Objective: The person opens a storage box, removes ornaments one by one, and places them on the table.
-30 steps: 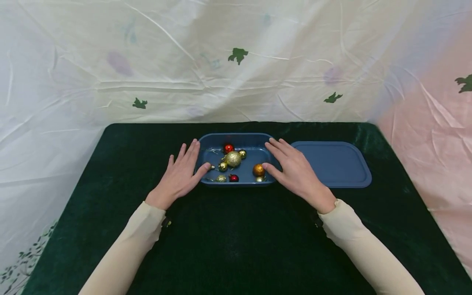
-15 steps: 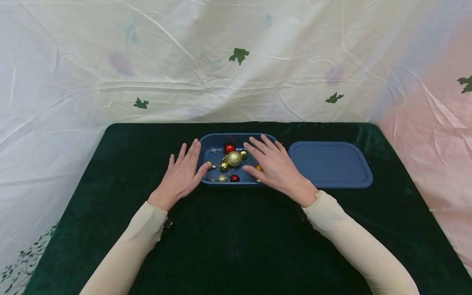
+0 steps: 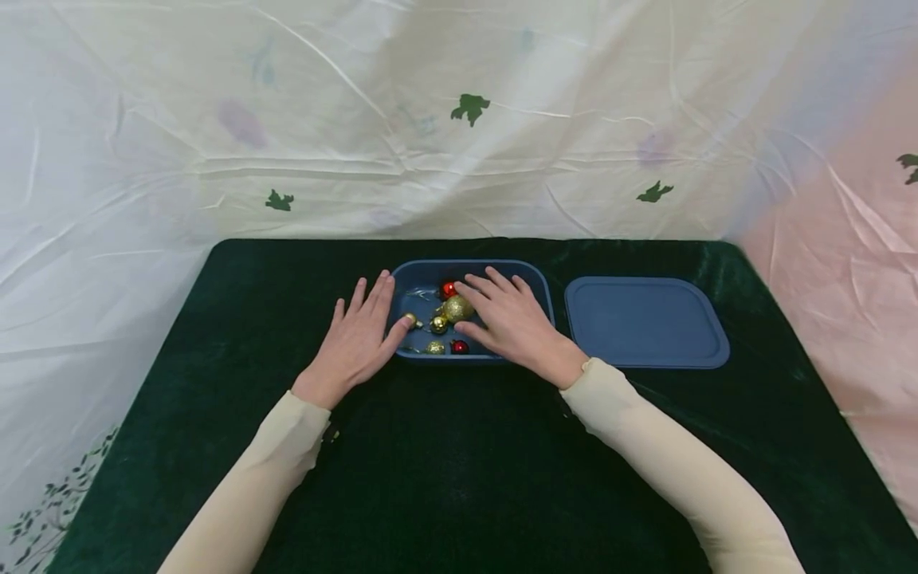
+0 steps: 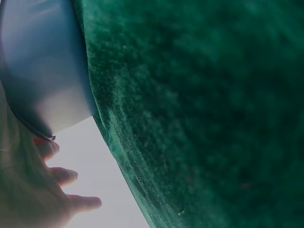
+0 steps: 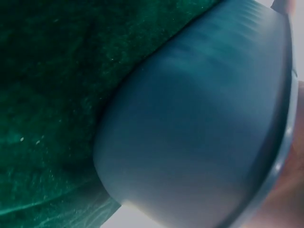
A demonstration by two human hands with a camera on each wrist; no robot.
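Observation:
A blue box (image 3: 459,358) holds several small Christmas baubles: a large gold glitter one (image 3: 456,309), a bright red one (image 3: 449,289), a dark red one (image 3: 459,347) and smaller gold ones (image 3: 438,324). My left hand (image 3: 355,343) lies along the box's left end, fingers straight, its thumb over the rim close to a small gold bauble (image 3: 410,320). Over the right half hovers my right hand (image 3: 512,323), palm down with fingers spread, hiding what lies beneath. Both wrist views show the box's outer wall (image 5: 190,118) and part of a hand (image 4: 38,185).
A flat blue lid (image 3: 645,323) lies to the right of the box. Dark green velvet cloth (image 3: 445,462) covers the table. Pale printed fabric (image 3: 402,119) hangs behind and at both sides.
My right hand has moved left from the box's right end to over its inside, covering the orange bauble. The left hand stays at the left end.

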